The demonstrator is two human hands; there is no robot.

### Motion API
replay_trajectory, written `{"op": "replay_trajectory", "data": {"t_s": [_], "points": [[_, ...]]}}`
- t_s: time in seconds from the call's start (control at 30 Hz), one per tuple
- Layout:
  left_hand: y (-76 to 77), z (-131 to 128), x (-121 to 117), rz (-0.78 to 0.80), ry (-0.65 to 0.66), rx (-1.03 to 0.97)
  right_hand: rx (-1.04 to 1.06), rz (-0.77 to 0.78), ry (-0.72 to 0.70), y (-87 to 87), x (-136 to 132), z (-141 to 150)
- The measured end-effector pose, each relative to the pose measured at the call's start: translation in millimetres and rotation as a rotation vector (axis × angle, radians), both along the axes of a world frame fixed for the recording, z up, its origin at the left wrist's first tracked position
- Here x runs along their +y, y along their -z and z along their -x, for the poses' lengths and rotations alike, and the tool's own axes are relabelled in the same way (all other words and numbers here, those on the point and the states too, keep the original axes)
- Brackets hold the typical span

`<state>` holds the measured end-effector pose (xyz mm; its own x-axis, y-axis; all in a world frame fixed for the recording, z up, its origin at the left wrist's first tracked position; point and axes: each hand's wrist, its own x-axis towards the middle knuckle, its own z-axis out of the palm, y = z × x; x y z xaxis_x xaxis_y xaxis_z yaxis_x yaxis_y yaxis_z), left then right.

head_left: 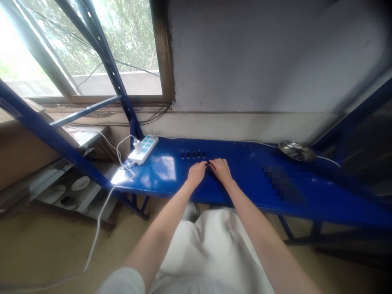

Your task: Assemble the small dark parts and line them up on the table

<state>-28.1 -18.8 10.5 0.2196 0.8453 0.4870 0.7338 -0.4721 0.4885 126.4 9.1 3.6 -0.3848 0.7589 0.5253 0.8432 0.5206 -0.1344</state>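
My left hand (196, 172) and my right hand (221, 170) rest side by side on a glossy blue metal shelf (245, 183), their fingertips almost meeting. A small dark item (208, 163) shows between the fingertips, and the hands hide most of it. Just beyond my left hand stands a row of several small black pegs (192, 154). A white power strip (143, 149) with blue switches lies at the shelf's far left, with a white plug in it.
A steel dish (296, 150) sits at the back right of the shelf, and a pixelated patch (283, 183) covers part of its surface. Blue rack uprights (113, 69) cross the window at left. White cable (98, 232) hangs to the floor. White dishes (53, 194) lie lower left.
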Motion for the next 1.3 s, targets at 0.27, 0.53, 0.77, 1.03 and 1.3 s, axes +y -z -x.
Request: {"op": "replay_trajectory", "data": {"t_s": [0.27,0.53,0.77,1.03,1.3], "points": [[-0.2,-1,2,0.013,-0.068,-0.144,0.03,0.075,0.184,-4.0,0,2],[-2.4,-1,-4,-0.003,-0.022,-0.055,0.027,0.059,0.133,-5.0,-4,1],[-1.5,0,-4,0.013,-0.062,-0.091,0.057,0.065,0.139,-5.7,-5,1],[2.2,1,-1,0.023,-0.129,-0.173,0.089,0.024,0.16,-3.6,-5,0],[2.5,2,-1,-0.025,-0.123,-0.168,0.09,-0.089,0.143,5.7,1,-3]]}}
